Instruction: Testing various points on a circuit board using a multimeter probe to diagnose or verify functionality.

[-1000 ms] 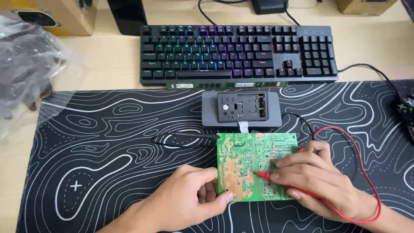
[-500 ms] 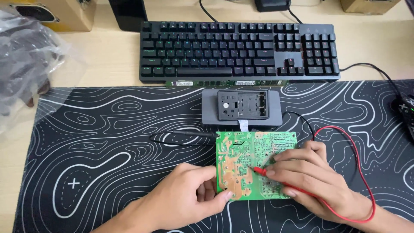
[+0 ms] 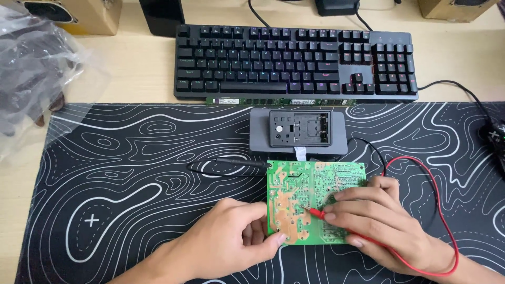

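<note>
A green circuit board lies solder side up on the black desk mat. My left hand rests at the board's left edge, thumb pressed on its lower left corner. My right hand lies over the board's right part and pinches a red test probe, its tip touching the board's middle. The probe's red wire loops off to the right. A black probe lies loose on the mat, its tip at the board's upper left corner. A grey meter sits just beyond the board.
A black keyboard with faint coloured backlight lies behind the mat on the wooden desk. A crumpled clear plastic bag sits at far left. Cardboard boxes line the desk's back edge. A dark object pokes in at the right edge.
The view has shifted slightly. Both hands stay on the board, with the red probe's tip at nearly the same spot.
</note>
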